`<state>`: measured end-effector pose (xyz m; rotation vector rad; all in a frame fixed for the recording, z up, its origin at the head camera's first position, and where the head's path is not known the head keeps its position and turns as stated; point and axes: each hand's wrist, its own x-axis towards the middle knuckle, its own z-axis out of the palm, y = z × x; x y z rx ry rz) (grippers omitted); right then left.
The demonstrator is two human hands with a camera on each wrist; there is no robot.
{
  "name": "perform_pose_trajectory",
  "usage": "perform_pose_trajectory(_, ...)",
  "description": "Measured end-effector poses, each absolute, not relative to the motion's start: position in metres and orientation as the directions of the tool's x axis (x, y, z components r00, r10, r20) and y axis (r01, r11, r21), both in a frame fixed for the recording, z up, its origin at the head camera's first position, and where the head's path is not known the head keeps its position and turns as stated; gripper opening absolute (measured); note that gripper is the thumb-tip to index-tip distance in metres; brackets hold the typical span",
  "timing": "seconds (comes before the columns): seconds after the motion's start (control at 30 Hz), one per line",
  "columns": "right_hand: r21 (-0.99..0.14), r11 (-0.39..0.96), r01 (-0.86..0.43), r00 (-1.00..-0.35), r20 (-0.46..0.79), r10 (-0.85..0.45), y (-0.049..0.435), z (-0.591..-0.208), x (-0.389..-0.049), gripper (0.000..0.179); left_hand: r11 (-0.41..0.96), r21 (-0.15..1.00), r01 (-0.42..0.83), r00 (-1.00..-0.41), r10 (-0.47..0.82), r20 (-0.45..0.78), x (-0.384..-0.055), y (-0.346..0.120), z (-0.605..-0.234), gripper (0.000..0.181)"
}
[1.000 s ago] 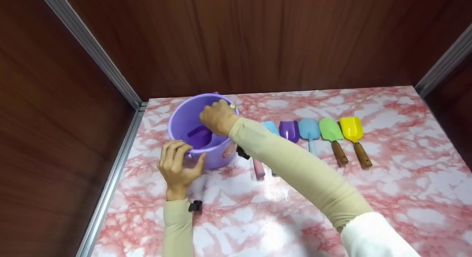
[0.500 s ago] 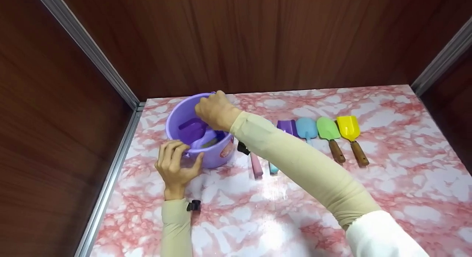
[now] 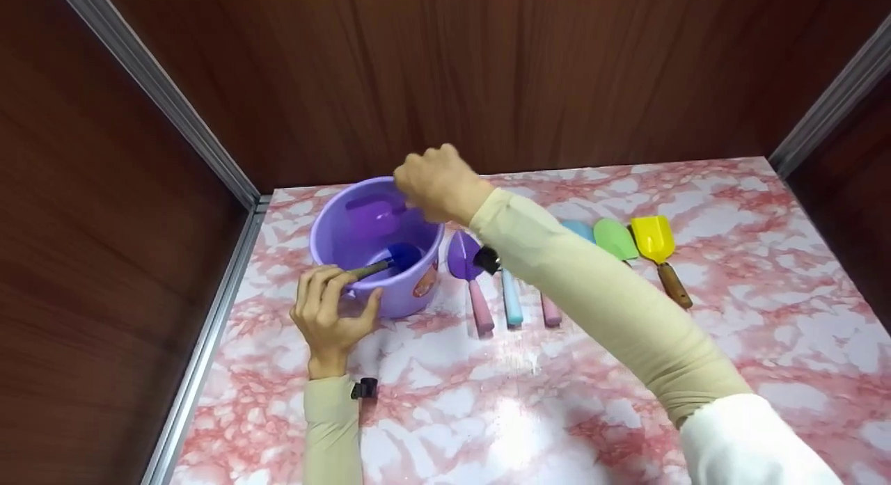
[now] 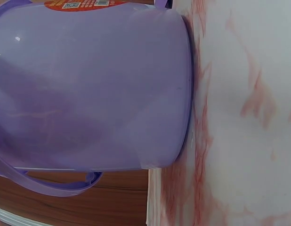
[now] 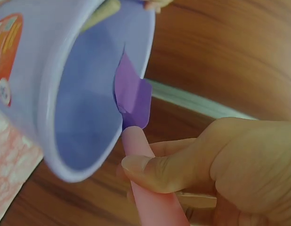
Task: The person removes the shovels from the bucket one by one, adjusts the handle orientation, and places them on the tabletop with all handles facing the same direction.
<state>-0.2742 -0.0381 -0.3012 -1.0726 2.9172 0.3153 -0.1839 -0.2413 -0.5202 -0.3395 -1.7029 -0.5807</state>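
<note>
My right hand [image 3: 442,184] is above the far right side of the purple bucket [image 3: 397,303]. It grips the pink handle [image 5: 157,205] of a purple shovel [image 5: 133,92], thumb along the handle in the right wrist view. The shovel's blade [image 3: 372,217] reaches inside the bucket mouth. My left hand [image 3: 327,314] holds the bucket's near left rim, fingers bent over the edge and thumb on the outer wall. A dark blue shovel [image 3: 404,255] with a wooden handle lies inside the bucket. Only the bucket wall [image 4: 98,89] shows in the left wrist view; the hand is hidden there.
Right of the bucket lie a purple trowel [image 3: 463,255] with a pink handle, a light blue handle [image 3: 511,300] and another pink handle [image 3: 550,311]. Beyond my right arm are a light blue blade [image 3: 578,229], a green one [image 3: 614,238] and a yellow shovel [image 3: 653,238]. Wooden panels surround the marbled table.
My right hand has risen from inside the bucket and moved right, raising the purple shovel. The dark blue shovel in the bucket has come into view. My left hand stays on the rim.
</note>
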Motion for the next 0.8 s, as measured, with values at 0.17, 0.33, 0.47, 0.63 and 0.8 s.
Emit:
perform_pose_trajectory(0.17,0.123,0.769,-0.627,-0.779,-0.095,-0.620,-0.011,-0.296,-0.286,0.011,0.834,0.197,0.515,-0.216,-0.096,0.972,-0.185,-0.241,-0.520,0.047)
perform_pose_trajectory(0.33,0.008,0.794,-0.608,-0.791,-0.102,-0.604,0.023,-0.294,-0.294,0.010,0.836,0.197,0.512,-0.213,-0.099,0.972,-0.184,-0.241,-0.521,0.048)
perform_pose_trajectory(0.47,-0.084,0.791,-0.606,-0.790,-0.055,-0.611,0.050,-0.294,-0.295,0.014,0.838,0.198,0.508,-0.206,-0.105,0.973,-0.184,-0.240,-0.522,0.051)
perform_pose_trajectory(0.63,-0.207,0.779,-0.591,-0.795,-0.010,-0.606,0.081,-0.300,-0.292,0.022,0.838,0.196,0.510,-0.202,-0.104,0.974,-0.186,-0.240,-0.522,0.051)
perform_pose_trajectory(0.8,-0.269,0.801,-0.535,-0.832,0.003,-0.555,0.109,-0.313,-0.292,0.035,0.838,0.200,0.508,-0.205,-0.108,0.973,-0.186,-0.239,-0.523,0.051)
